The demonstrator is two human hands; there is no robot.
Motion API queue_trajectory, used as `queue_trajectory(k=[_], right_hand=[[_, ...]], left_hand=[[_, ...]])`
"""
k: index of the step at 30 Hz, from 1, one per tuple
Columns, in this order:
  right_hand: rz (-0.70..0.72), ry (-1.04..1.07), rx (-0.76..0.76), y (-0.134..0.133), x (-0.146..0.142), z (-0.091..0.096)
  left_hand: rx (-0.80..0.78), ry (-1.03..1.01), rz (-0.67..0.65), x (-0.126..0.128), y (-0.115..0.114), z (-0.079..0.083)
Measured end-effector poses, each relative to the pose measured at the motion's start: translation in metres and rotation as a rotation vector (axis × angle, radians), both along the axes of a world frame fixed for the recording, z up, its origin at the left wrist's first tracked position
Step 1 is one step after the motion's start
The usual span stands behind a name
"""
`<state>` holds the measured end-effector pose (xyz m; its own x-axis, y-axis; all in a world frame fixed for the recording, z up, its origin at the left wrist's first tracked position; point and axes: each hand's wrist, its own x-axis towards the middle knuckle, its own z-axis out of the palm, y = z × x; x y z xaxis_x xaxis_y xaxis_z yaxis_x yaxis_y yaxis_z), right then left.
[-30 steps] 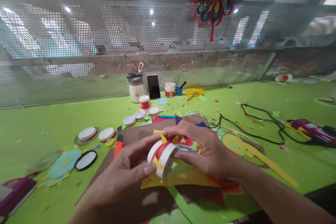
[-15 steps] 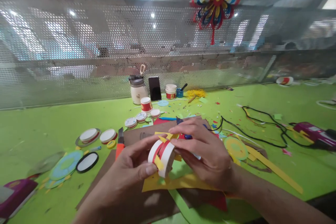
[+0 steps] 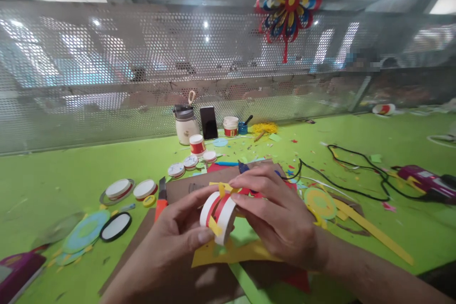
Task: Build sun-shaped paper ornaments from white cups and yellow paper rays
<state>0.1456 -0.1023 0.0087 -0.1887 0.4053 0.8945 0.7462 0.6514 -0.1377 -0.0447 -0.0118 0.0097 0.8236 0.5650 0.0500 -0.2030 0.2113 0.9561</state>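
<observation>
My left hand is closed around a short round white piece with a red band, thumb in front and fingers behind. It is held on its side above the work pile. A yellow paper strip lies across its band by my left thumb. At the top edge, another yellow paper strip stands up, and my right hand has its fingertips pressed there against the strip and rim. My right thumb is mostly hidden. Below lie yellow paper, a green strip and brown board.
An orange cutter lies left of the board. Beyond are white lids, a tub, a jug and a phone. A black cord and purple tool lie right. A paper flower hangs above.
The upper yellow strip now stands more upright at the rim, where it lay slanted before. Both hands stay around the round piece, with the right fingers shifted slightly. The view has tilted a little.
</observation>
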Motion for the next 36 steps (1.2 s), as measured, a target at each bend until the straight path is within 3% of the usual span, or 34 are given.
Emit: queue_trajectory(k=[7, 15, 25, 33, 36], right_hand=[[-0.039, -0.027, 0.002, -0.001, 0.001, 0.003], [-0.096, -0.076, -0.001, 0.000, 0.002, 0.007], [-0.122, -0.110, 0.048, 0.002, 0.003, 0.008], [-0.136, -0.132, 0.007, 0.002, 0.004, 0.008], [-0.145, -0.143, 0.003, 0.003, 0.004, 0.006]], left_hand=[[-0.047, 0.072, 0.072, 0.000, -0.006, 0.003], [0.009, 0.110, 0.049, -0.002, -0.001, 0.000], [0.047, 0.127, 0.172, 0.006, -0.010, 0.004], [0.081, 0.154, 0.128, 0.007, -0.012, 0.008], [0.107, 0.163, 0.142, 0.005, -0.009, 0.001]])
